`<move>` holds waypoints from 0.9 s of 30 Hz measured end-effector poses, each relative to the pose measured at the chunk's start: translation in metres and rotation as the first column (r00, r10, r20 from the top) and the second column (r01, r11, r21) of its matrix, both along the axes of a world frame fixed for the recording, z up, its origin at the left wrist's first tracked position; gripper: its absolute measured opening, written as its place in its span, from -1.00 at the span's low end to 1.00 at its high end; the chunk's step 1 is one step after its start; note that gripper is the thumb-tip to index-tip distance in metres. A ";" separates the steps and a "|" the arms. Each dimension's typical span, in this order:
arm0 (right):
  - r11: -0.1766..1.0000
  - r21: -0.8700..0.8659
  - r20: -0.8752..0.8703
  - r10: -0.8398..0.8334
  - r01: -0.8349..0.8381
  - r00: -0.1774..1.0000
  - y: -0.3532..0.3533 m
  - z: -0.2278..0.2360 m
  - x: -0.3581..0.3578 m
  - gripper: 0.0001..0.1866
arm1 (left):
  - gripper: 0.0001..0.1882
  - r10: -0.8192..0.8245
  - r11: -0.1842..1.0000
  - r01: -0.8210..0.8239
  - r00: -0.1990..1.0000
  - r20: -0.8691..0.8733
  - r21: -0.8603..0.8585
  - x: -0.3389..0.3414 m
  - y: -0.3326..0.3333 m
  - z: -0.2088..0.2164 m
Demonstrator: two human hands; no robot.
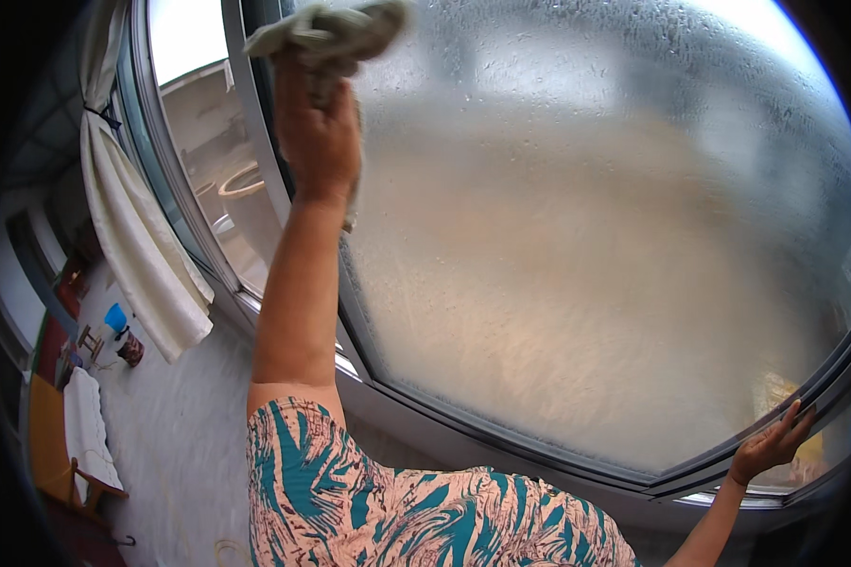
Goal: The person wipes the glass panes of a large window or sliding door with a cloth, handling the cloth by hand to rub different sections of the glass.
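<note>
Pale, hanging curtain (137, 231), wet, foggy window (577, 274); my left hand (320, 142) clutches crumpled cloth (326, 36), my right hand (769, 450) touches the grey frame (709, 459), fingers straight.

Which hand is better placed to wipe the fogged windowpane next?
Probably the left hand: it grips the greenish-gray cloth by the windowpane. The right hand, without a cloth, is at the window frame, lower right.

Daylight enters through the misted window pane (558, 236); glare whitens its upper right corner. The floor (184, 425) at lower left is duller, the far left edge dim. Motion blurs the cloth (340, 33) at upper left. Fisheye distortion bends the window frame (501, 438); black vignetting closes both sides.
</note>
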State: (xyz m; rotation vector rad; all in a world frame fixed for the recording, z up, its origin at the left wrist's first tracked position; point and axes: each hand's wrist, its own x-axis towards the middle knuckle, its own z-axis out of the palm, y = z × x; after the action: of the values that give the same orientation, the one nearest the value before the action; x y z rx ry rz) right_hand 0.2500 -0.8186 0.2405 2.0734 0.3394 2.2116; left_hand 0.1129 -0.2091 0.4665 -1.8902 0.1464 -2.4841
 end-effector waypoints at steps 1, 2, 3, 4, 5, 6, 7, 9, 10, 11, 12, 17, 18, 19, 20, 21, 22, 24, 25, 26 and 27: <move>1.000 0.003 -0.003 0.010 -0.010 1.000 0.001 0.000 0.001 -0.53 | -0.56 -0.042 0.993 0.040 0.999 -0.014 -0.110 -0.006 0.005 0.007; 1.000 0.018 0.007 0.016 -0.016 1.000 0.003 0.000 0.003 -0.54 | -0.61 -0.080 0.984 0.081 0.997 0.010 -0.160 -0.009 0.003 0.017; 1.000 0.021 0.000 0.021 -0.021 1.000 0.002 0.000 0.004 -0.54 | -0.61 -0.103 0.979 0.104 0.995 0.014 -0.174 -0.008 -0.004 0.020; 0.999 0.024 -0.008 0.028 -0.028 1.000 0.000 -0.001 0.005 -0.54 | -0.61 -0.124 0.974 0.125 0.992 0.018 -0.187 -0.008 -0.014 0.016; 0.999 0.039 -0.006 0.029 -0.029 1.000 -0.002 0.000 0.006 -0.53 | -0.61 -0.152 0.970 0.155 0.988 0.028 -0.186 -0.007 -0.030 0.017; 0.998 0.046 -0.009 0.030 -0.030 0.999 -0.004 0.001 0.004 -0.53 | -0.59 -0.161 0.982 0.153 0.985 -0.066 -0.114 -0.002 -0.045 0.008; 0.998 0.055 -0.011 0.041 -0.040 0.999 -0.005 0.002 0.003 -0.53 | -0.56 -0.149 0.989 0.146 0.976 -0.158 -0.036 -0.001 -0.061 -0.001; 0.998 0.056 -0.014 0.027 -0.026 1.000 -0.009 0.009 -0.002 -0.52 | -0.50 0.004 0.969 0.050 0.976 -0.219 0.240 0.004 -0.094 -0.019; 0.998 0.058 -0.021 0.021 -0.019 1.000 -0.009 0.009 -0.002 -0.52 | -0.48 0.074 0.946 0.000 0.973 -0.218 0.324 0.003 -0.110 -0.016; 0.998 0.055 -0.029 0.005 -0.003 1.000 -0.009 0.008 -0.003 -0.52 | -0.45 0.134 0.916 -0.039 0.968 -0.212 0.400 0.004 -0.120 -0.011; 0.998 0.059 -0.029 0.007 -0.006 1.000 -0.008 0.008 -0.002 -0.52 | -0.42 0.213 0.891 -0.108 0.957 -0.196 0.441 0.003 -0.108 0.001; 0.997 0.062 -0.049 0.045 -0.042 0.998 -0.011 0.008 -0.004 -0.52 | -0.55 -0.039 0.991 0.040 0.999 -0.005 0.127 0.005 -0.046 0.069; 0.997 0.065 -0.050 0.053 -0.050 0.997 -0.010 0.007 -0.004 -0.53 | -0.58 -0.009 0.999 0.008 1.000 0.023 0.052 0.001 -0.034 0.086; 0.995 0.071 -0.053 0.068 -0.064 0.996 -0.006 0.008 -0.003 -0.53 | -0.61 0.030 0.999 -0.029 0.998 0.048 -0.023 -0.005 -0.024 0.104; 0.995 0.072 -0.054 0.074 -0.070 0.996 -0.004 0.008 -0.003 -0.53 | -0.65 0.037 0.995 -0.028 0.995 0.092 -0.092 -0.006 -0.016 0.119; 0.994 0.081 -0.052 0.078 -0.074 0.996 -0.003 0.007 -0.002 -0.53 | -0.68 0.050 0.988 -0.029 0.990 0.134 -0.155 -0.007 -0.017 0.132; 0.993 0.089 -0.049 0.085 -0.081 0.995 0.000 0.007 -0.001 -0.53 | -0.72 0.049 0.979 -0.016 0.986 0.159 -0.204 -0.007 -0.021 0.140; 0.992 0.100 -0.054 0.082 -0.076 0.995 0.000 0.005 0.001 -0.54 | -0.70 -0.030 0.982 0.045 0.996 0.082 -0.184 0.002 -0.050 0.135; 0.993 0.098 -0.055 0.070 -0.065 0.996 -0.001 0.004 0.001 -0.54 | -0.70 -0.070 0.981 0.077 0.997 0.045 -0.176 0.009 -0.066 0.128; 0.993 0.103 -0.050 0.065 -0.060 0.997 -0.001 0.003 0.001 -0.54 | -0.68 -0.111 0.994 0.110 0.993 -0.043 -0.015 0.014 -0.078 0.122; 0.995 0.095 -0.044 0.040 -0.036 0.998 -0.004 0.005 -0.001 -0.54 | -0.66 -0.151 0.967 0.150 0.988 -0.011 0.208 0.030 -0.105 0.112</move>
State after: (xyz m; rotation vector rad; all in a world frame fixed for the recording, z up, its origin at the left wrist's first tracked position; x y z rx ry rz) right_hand 0.2487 -0.8227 0.2450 2.1866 0.2854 2.2457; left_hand 0.1429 -0.3144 0.5787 -1.8503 0.5476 -2.4505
